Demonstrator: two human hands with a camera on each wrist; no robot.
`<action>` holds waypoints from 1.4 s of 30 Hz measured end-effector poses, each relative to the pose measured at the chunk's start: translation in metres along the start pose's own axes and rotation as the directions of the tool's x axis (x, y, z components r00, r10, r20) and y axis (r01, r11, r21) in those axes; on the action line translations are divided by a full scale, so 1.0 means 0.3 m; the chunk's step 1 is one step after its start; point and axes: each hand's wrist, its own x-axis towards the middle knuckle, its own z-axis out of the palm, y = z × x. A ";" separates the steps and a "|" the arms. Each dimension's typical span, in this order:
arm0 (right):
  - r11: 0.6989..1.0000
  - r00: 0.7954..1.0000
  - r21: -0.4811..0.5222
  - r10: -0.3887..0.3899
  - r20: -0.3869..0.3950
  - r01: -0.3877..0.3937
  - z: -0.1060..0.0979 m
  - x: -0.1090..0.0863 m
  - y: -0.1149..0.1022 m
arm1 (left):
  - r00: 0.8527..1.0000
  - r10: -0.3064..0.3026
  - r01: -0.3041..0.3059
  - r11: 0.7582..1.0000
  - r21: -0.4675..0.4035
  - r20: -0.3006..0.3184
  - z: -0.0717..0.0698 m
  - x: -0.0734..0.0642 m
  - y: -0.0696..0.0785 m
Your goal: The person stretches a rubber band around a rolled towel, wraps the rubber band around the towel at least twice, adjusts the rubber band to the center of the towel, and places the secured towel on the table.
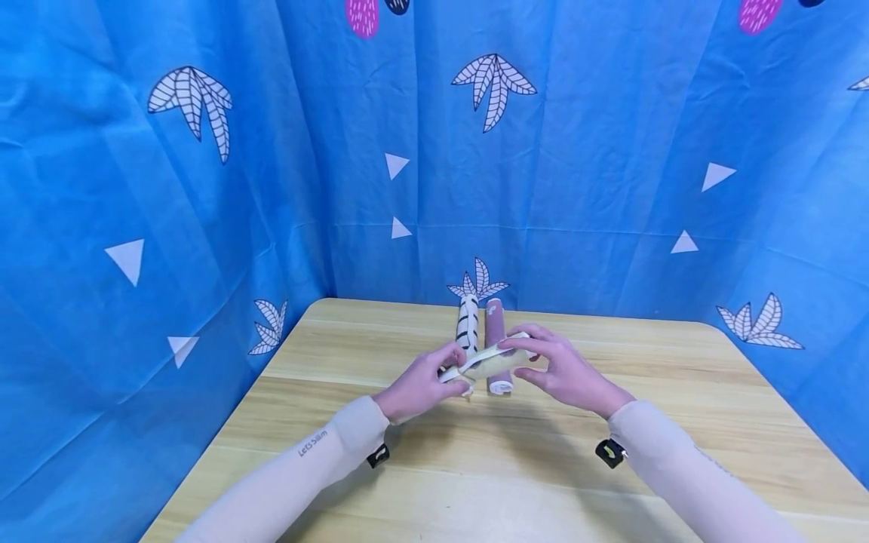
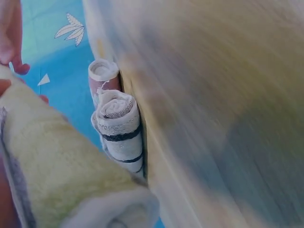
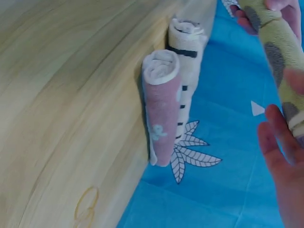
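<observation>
A yellowish rolled towel (image 1: 490, 366) with grey spots and pale ends is held above the table between both hands. My left hand (image 1: 424, 383) grips its left end, thumb on the near side and fingers over the far side. At the other end, my right hand (image 1: 562, 371) holds the roll between thumb and fingers. Beyond and below it, a white rolled towel (image 1: 468, 324) with black marks lies beside a pink rolled towel (image 1: 495, 320). In the right wrist view the pink roll shows a white coiled end (image 3: 161, 67) and a light blue motif.
The wooden table (image 1: 326, 483) reaches back to a blue curtain (image 1: 434, 181) with white leaf and triangle prints, which also hangs along the left side. Both lying rolls point away from me near the table's back edge. Dark wrist devices (image 1: 610, 452) hang under the sleeves.
</observation>
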 end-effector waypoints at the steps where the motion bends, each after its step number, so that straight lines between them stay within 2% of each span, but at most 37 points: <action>1: 1.000 1.000 -0.023 -0.003 -0.006 0.003 0.001 -0.001 0.001 | 1.000 -0.009 0.009 1.000 -0.016 0.010 0.000 0.000 -0.002; 4: 0.998 0.999 -0.067 -0.013 -0.035 0.010 0.007 -0.004 0.001 | 1.000 -0.003 0.003 1.000 -0.004 0.026 0.001 -0.001 -0.006; 6: 0.997 0.999 -0.071 0.006 -0.044 -0.010 0.009 -0.005 0.000 | 1.000 0.025 -0.026 0.995 0.093 0.013 0.006 -0.005 -0.002; 7: 0.997 0.999 -0.070 0.020 -0.046 -0.023 0.010 -0.005 -0.001 | 0.998 0.055 -0.055 0.984 0.171 0.002 0.009 -0.008 0.000; 8: 0.997 0.998 -0.069 0.033 -0.046 -0.036 0.010 -0.005 -0.001 | 0.995 0.100 -0.095 0.960 0.263 -0.005 0.013 -0.011 0.003; 10: 0.995 0.997 -0.067 0.064 -0.047 -0.067 0.009 -0.004 -0.001 | 0.978 0.207 -0.178 0.875 0.450 -0.017 0.021 -0.017 0.005; 12: 0.993 0.995 -0.073 0.088 -0.050 -0.092 0.008 -0.002 -0.002 | 0.949 0.316 -0.245 0.774 0.583 -0.020 0.029 -0.021 0.002; 13: 0.992 0.994 -0.076 0.093 -0.056 -0.097 0.008 -0.001 -0.004 | 0.931 0.365 -0.275 0.731 0.625 -0.016 0.031 -0.022 -0.002; 14: 0.991 0.993 -0.082 0.098 -0.061 -0.103 0.008 -0.001 -0.005 | 0.915 0.403 -0.299 0.697 0.652 -0.010 0.032 -0.023 -0.005; 15: 0.991 0.993 -0.086 0.100 -0.066 -0.106 0.009 0.000 -0.006 | 0.903 0.429 -0.313 0.675 0.668 -0.009 0.033 -0.025 -0.007; 18: 0.989 0.992 -0.095 0.105 -0.075 -0.112 0.011 0.001 -0.011 | 0.883 0.469 -0.335 0.641 0.690 -0.006 0.034 -0.027 -0.013; 22: 0.988 0.988 -0.076 0.126 -0.084 -0.132 0.017 0.003 -0.015 | 0.882 0.471 -0.341 0.622 0.705 0.011 0.034 -0.030 -0.005; 28: 0.986 0.984 -0.045 0.156 -0.085 -0.160 0.022 0.013 -0.018 | 0.914 0.405 -0.295 0.609 0.736 0.031 0.040 -0.025 0.015; 31: 0.983 0.981 -0.030 0.179 -0.072 -0.182 0.019 0.020 -0.024 | 0.920 0.391 -0.283 0.600 0.748 0.035 0.043 -0.019 0.013; 34: 0.977 0.975 -0.005 0.214 -0.055 -0.214 0.017 0.023 -0.026 | 0.911 0.409 -0.305 0.585 0.752 0.051 0.041 -0.015 0.006; 38: 0.964 0.965 0.057 0.263 -0.025 -0.261 0.015 0.019 -0.017 | 0.888 0.454 -0.350 0.554 0.755 0.078 0.027 -0.013 -0.002; 39: 0.959 0.962 0.077 0.273 -0.015 -0.271 0.013 0.017 -0.015 | 0.886 0.457 -0.354 0.560 0.749 0.077 0.023 -0.013 -0.004; 40: 0.956 0.960 0.097 0.280 -0.006 -0.278 0.010 0.017 -0.014 | 0.889 0.452 -0.352 0.577 0.737 0.070 0.019 -0.013 -0.005; 41: 0.953 0.959 0.114 0.283 0.001 -0.281 0.007 0.017 -0.013 | 0.896 0.440 -0.344 0.606 0.717 0.058 0.015 -0.012 -0.004; 42: 0.950 0.958 0.131 0.285 0.009 -0.284 0.003 0.017 -0.012 | 0.908 0.416 -0.330 0.649 0.685 0.043 0.012 -0.012 -0.003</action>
